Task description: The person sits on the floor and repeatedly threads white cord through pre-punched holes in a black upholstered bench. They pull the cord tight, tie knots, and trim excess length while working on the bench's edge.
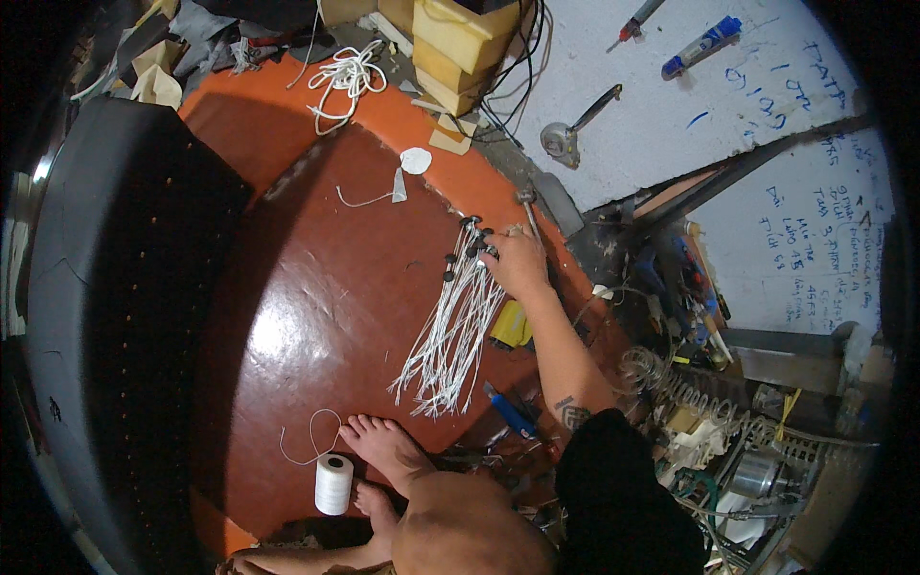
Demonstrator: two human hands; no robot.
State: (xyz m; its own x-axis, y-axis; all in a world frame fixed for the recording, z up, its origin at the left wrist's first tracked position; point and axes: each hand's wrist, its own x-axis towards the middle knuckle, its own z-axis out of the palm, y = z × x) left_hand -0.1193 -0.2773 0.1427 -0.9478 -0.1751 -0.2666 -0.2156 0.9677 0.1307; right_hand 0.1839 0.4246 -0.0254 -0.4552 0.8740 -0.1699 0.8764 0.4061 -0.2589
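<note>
My right hand (518,264) reaches down to a bundle of white strings (452,335) laid out on the red-brown surface. Small round black buttons (449,268) sit at the far ends of these strings. My thumb and fingers are closed at the buttons on the bundle's right side, and the fingertips are partly hidden. A yellow object (513,326) lies beside the strings, under my right forearm. Closer to me is a blue-handled tool (510,412). My left hand does not show.
A white thread spool (333,484) stands by my bare feet (388,446). To the left rises a black upholstered piece (144,287). White cord (347,81) lies beyond, near yellow foam blocks (460,48). A marked white board (623,105) holds markers. Coiled hose (671,383) and tools crowd the right.
</note>
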